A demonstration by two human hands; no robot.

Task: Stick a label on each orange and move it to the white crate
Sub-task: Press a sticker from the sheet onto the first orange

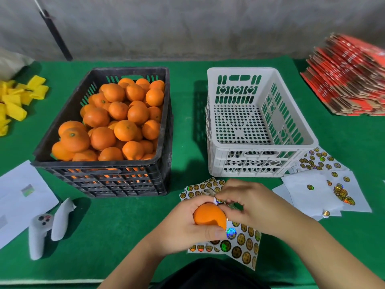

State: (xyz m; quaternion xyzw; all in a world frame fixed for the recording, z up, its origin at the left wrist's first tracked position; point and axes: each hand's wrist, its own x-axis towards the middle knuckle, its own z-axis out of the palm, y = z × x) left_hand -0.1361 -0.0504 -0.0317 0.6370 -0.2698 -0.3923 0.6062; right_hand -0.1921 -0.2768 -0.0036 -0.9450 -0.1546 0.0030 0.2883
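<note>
Head view, looking down on the green worktop. My left hand is curled around one orange, thumb low on the near side and fingers wrapped over the far side, so the fruit sits up off the worktop in a firm grip. My right hand is just beside it, touching at the fingertips, pinched nearly closed on a small round label at the top edge of the orange. I cannot tell whether the label is already pressed to the peel or only held against it.

Directly under both hands lies a sticker sheet with rows of gold and holographic round labels; more sheets poke out just beyond the left hand's fingers.

Beyond the right hand, a little to its right, stands the white crate, nothing inside it, perforated floor showing. Beyond the left hand, off to its left, the black crate is heaped with oranges.

To the right of the right hand, loose white backing papers carry a few scattered labels, with another sheet tucked against the white crate's near corner. Far right beyond that, a stack of red cardboard.

Left of the left hand: a white handheld controller, and white papers at the worktop edge. Yellow pieces lie far left.
</note>
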